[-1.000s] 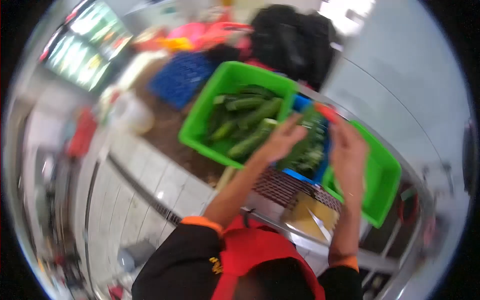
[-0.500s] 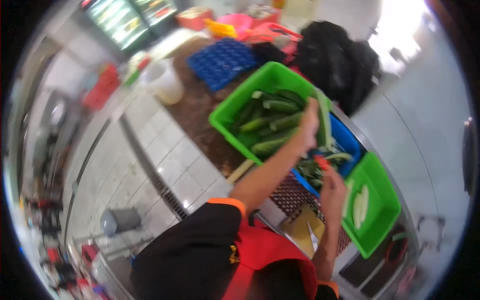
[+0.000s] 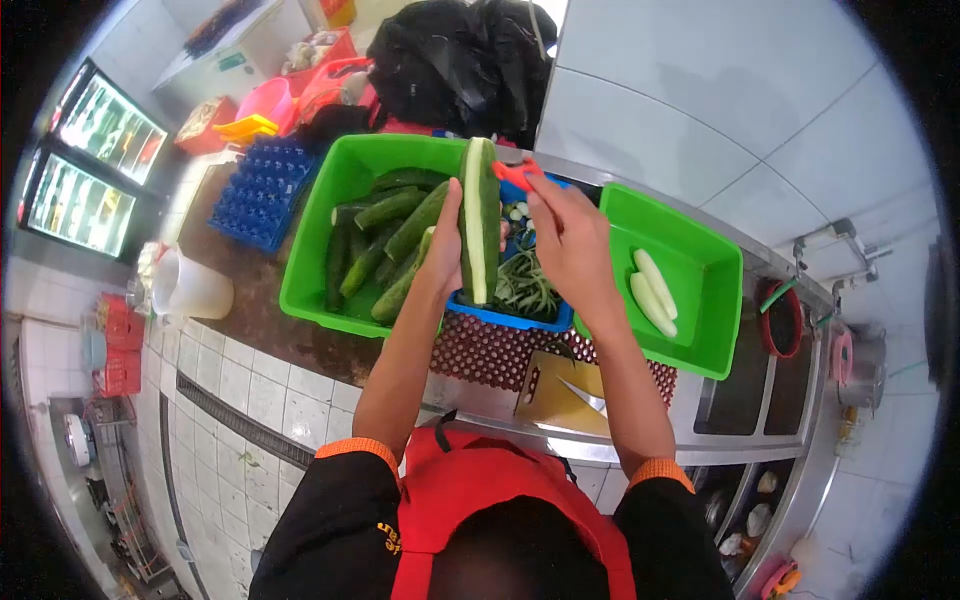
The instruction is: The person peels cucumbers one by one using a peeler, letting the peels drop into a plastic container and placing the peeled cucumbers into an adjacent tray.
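Note:
Upright in my left hand (image 3: 450,240) is a dark green cucumber (image 3: 480,225) with one pale peeled strip along its length. My right hand (image 3: 570,235) is closed on a red peeler (image 3: 515,174) beside the cucumber's upper end. Below them sits a blue container (image 3: 516,322) of green peelings. Unpeeled cucumbers (image 3: 390,210) lie in a green basin (image 3: 300,275) on the left. Two pale peeled cucumbers (image 3: 652,290) rest in another green basin (image 3: 725,300) on the right.
A knife (image 3: 582,396) lies on a yellowish cutting board (image 3: 562,410) near the front edge. Blue egg trays (image 3: 262,195) and a white bucket (image 3: 195,285) stand at the left, black bags (image 3: 455,65) behind. Sink basins (image 3: 735,400) lie at the right.
The view has turned and sharpened. The cucumber now shows a pale peeled strip facing up, and my right hand with the peeler has risen from lower down to its upper end.

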Motion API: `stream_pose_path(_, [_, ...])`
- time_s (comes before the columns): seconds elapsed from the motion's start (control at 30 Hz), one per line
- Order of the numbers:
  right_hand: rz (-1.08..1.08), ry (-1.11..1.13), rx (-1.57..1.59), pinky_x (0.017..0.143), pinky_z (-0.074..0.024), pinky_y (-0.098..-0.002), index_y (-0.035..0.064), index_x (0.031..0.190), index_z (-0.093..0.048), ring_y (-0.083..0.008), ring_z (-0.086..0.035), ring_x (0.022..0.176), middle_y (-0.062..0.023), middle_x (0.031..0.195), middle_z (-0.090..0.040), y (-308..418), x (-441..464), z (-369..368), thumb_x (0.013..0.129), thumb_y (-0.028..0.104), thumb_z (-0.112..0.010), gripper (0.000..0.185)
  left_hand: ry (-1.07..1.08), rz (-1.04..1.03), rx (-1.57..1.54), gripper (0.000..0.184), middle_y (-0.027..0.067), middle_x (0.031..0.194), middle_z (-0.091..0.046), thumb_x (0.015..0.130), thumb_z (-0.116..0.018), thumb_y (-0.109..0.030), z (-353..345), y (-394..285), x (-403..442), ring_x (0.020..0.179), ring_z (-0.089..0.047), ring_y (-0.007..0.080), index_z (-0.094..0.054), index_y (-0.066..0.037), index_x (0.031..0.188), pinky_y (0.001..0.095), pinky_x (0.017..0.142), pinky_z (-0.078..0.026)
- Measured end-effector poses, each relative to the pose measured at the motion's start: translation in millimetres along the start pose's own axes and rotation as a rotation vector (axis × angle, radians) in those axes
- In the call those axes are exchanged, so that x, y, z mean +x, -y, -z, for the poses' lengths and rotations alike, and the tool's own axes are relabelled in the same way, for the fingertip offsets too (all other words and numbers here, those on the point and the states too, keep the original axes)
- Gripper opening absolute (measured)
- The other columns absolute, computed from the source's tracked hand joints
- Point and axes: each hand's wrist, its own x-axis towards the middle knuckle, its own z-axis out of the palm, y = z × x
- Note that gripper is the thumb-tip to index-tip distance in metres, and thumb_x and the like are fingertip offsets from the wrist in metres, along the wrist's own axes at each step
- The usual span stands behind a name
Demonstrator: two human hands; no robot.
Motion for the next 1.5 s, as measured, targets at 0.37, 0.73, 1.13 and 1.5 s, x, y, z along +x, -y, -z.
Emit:
stream_pose_path(0.37, [0.071,0.089,0.002,0.061,-0.0456,-0.0371,0.0008,0.110,-0.062,-0.0320,-0.059,0.066,-0.0203,0.079,-0.061,-3.1,21.7,0.7,0.089,0.007,-0.057,0.023,0.037,0.027,0.158,0.067,0.0060,0.096,-0.059,0.093,-0.033,-0.062,2.9,-8.8,-16.3,0.073,-0.060,0.0161,-0.052,-0.004,0.121,0.0281,0.060,-0.051])
stream_pose_path(0.73, [-0.208,0.317,0.251,0.065,-0.0468,-0.0428,-0.0019,0.107,-0.061,-0.0393,-0.060,0.071,-0.0224,0.079,-0.061,-0.8,-74.0,-22.3,0.089,0.010,-0.056,0.022,-0.281,-0.199,-0.048,0.069,0.0174,0.082,-0.060,0.091,-0.027,-0.067,53.5,-24.2,41.3,0.070,-0.059,0.0265,-0.050,-0.004,0.109,0.0394,0.066,-0.052])
stream_pose_path(1.13, [0.080,0.030,-0.069,0.058,-0.0441,-0.0414,0.0033,0.106,-0.063,-0.0340,-0.057,0.065,-0.0173,0.072,-0.056,-19.3,21.0,-32.5,0.088,0.010,-0.058,0.020,-0.155,-0.090,0.264,0.059,0.0098,0.082,-0.064,0.094,-0.034,-0.060,8.5,-3.1,4.6,0.067,-0.062,0.0152,-0.054,-0.007,0.114,0.0266,0.057,-0.052])
stream_pose_path(1.5, [-0.041,0.377,0.135,0.060,-0.0443,-0.0431,0.0011,0.103,-0.062,-0.0369,-0.058,0.067,-0.0204,0.072,-0.056,-0.4,-79.3,-20.5,0.088,0.008,-0.056,0.017,-0.349,-0.236,-0.006,0.070,0.0118,0.085,-0.061,0.090,-0.030,-0.068,46.9,-25.9,35.0,0.070,-0.060,0.0218,-0.052,-0.007,0.115,0.0365,0.064,-0.052])
